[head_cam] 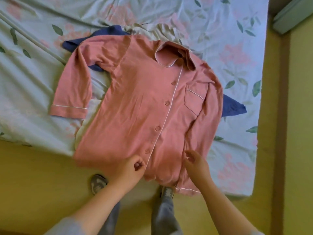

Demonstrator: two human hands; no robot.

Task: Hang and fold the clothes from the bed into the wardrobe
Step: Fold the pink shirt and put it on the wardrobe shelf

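**Over the near edge: smoothing before the fold**

Across the pale floral bedsheet a pink button-front pyjama shirt with white piping lies face up and buttoned, its hem spilling past the mattress edge toward the person. The left hand sits at the hem by the placket, fingers curled (whether it pinches cloth I cannot tell). The right hand, apart from it, hovers over the hem's other side, fingers loose, holding nothing. I judge this the laying-flat step; next, the sleeves want folding in, one flung wide, the other along the body. A dark blue garment underneath could drag along. Open sheet lies beyond the collar; the near edge offers little room.
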